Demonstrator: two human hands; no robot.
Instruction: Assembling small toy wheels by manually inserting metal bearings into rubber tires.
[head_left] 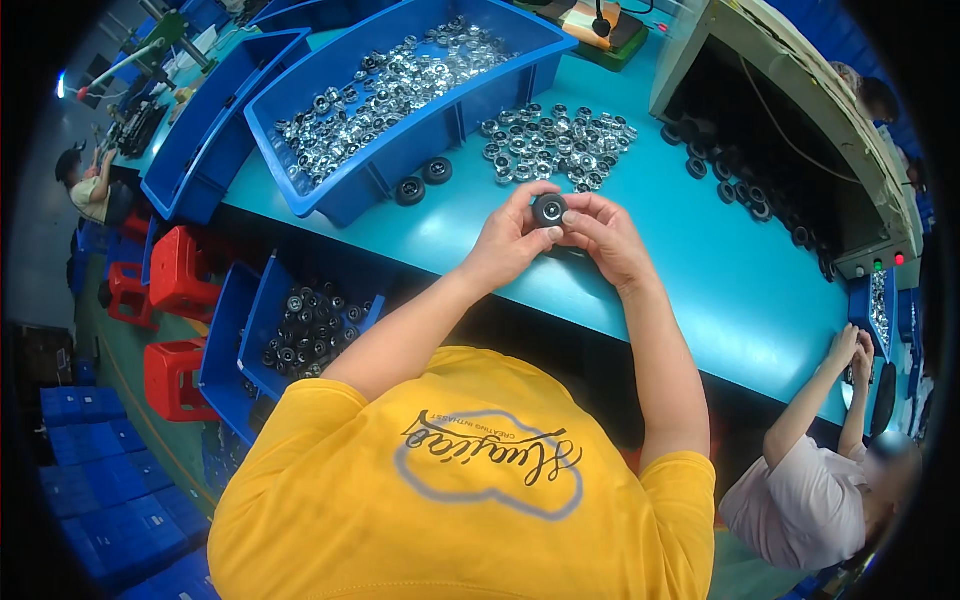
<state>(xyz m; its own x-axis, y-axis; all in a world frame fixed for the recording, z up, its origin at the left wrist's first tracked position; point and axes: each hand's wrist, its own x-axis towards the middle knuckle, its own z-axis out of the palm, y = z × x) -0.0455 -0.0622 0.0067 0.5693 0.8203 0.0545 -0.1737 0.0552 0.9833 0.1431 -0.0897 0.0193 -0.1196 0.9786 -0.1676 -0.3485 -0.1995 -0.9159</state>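
Between my two hands, above the front part of the table, is a small black toy wheel with a silver hub facing up. My left hand grips its left side with thumb and fingers. From the other side, the fingers of my right hand close on the same wheel. A dark object under my hands is mostly hidden. Just beyond them lies a loose pile of shiny silver wheel hubs. To the left, two black wheels rest beside the large blue bin.
A large blue bin of silver hubs stands on the turquoise table. At the right, black wheels lie by a machine opening. Below left, another blue bin holds black wheels near red stools. A co-worker sits at right.
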